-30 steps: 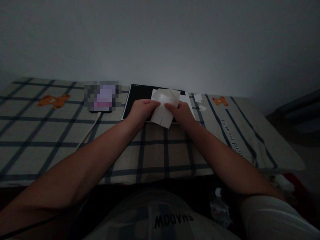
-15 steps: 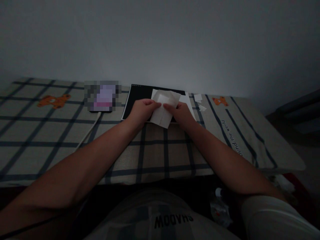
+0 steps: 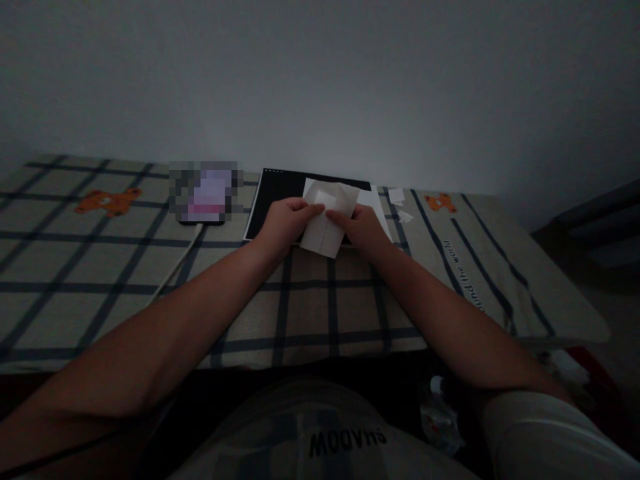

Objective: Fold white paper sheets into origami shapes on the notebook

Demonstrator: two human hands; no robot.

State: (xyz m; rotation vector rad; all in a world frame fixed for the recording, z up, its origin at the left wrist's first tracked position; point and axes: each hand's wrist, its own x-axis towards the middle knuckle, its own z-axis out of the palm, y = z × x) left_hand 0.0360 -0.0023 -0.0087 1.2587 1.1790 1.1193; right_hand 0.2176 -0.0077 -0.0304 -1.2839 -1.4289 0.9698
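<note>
A creased piece of white paper (image 3: 323, 233) is held up between my two hands, above a flat black board with a pale edge (image 3: 273, 193). My left hand (image 3: 287, 220) pinches the paper from the left, its thumb pressed on the near face. From the right, my right hand (image 3: 363, 223) grips it the same way, and the two thumb tips almost meet near the middle. Fingers behind the sheet are hidden. Under the paper, a white sheet (image 3: 376, 200) shows at the right part of the black board.
Small white paper scraps (image 3: 397, 196) lie right of the board. To the left is a phone (image 3: 210, 193), its screen blurred, with a white cable (image 3: 177, 265). A checked cloth (image 3: 310, 307) covers the table against the wall. Below the table edge is a clear plastic bottle (image 3: 440, 417).
Hardly anything differs. The paper's lower edge has tilted very slightly, and both hands keep their pinch on it in the same place.
</note>
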